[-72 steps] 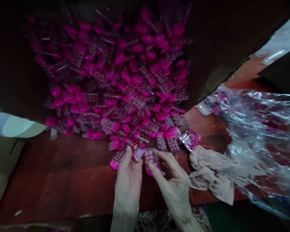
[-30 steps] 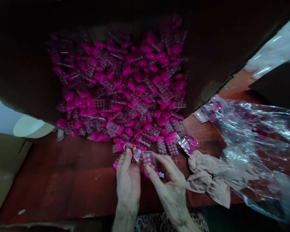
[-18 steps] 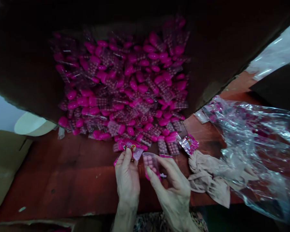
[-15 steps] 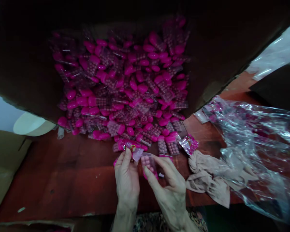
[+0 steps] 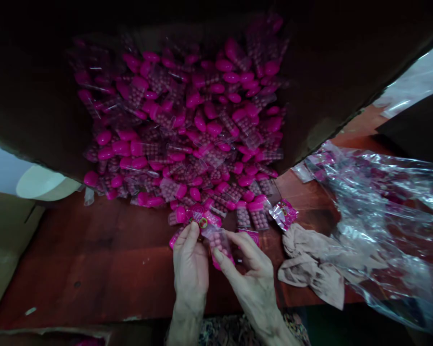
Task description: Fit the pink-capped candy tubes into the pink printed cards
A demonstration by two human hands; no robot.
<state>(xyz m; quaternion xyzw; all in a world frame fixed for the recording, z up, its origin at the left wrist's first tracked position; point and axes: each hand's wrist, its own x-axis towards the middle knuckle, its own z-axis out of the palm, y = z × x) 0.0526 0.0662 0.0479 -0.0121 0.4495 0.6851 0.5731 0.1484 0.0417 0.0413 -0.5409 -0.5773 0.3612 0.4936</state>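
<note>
While a pink printed wrapper (image 5: 203,222) is pinched between the thumb and fingers of the left hand (image 5: 191,269), a small clear container (image 5: 218,242) of pink beads is held by the right hand (image 5: 249,271), its pink end low and its clear end leaned toward the wrapper. Both hands are nearly closed, each thumb pressed against its own item, and the two items are brought together just ahead of and between the hands. Whether the container's rim is inside the wrapper or only against it cannot be told. If the film is caught on that rim, it could be creased or torn; if the container is squeezed too hard, it could be slipped from the thumb. Should its upper end be uncovered, which is not clearly shown, beads could be spilled onto the red table (image 5: 104,269) by too steep a tilt. Because a heap of similar containers (image 5: 202,144) is spread just beyond the fingertips, some could also be nudged by a forward reach.
</note>
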